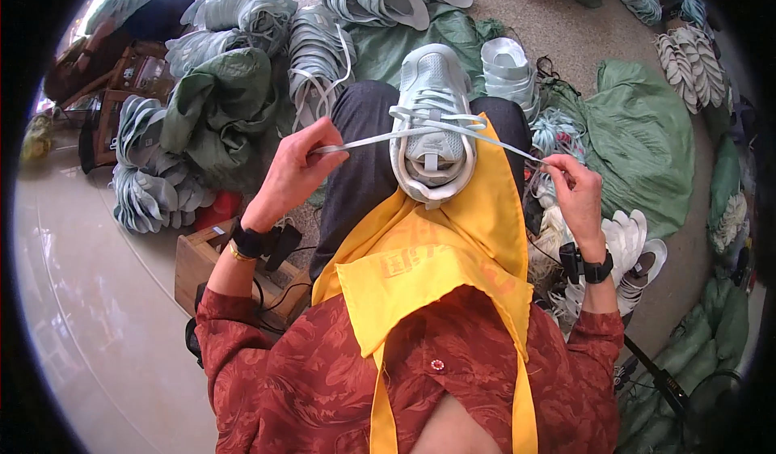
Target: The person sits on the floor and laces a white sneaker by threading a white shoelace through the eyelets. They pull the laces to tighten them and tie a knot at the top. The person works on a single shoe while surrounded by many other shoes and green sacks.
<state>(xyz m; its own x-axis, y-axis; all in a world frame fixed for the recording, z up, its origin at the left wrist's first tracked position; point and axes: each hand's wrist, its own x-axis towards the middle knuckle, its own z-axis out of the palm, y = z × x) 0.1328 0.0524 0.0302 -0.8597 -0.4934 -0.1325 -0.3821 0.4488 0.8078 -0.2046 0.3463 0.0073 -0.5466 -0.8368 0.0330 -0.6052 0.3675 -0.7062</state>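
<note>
A pale grey-green sneaker rests on my lap between my knees, its toe pointing away from me and its opening toward me. White laces run through its upper and cross over the tongue. My left hand is closed on one shoelace end, drawn out to the left. On the other side, my right hand pinches the other lace end between thumb and fingers. Both lace ends look taut. Under the shoe lies my yellow apron.
Stacked shoe uppers lie at the far left, with more uppers below them. Green sacks spread at the right. A wooden box stands by my left arm. White soles lie near my right wrist.
</note>
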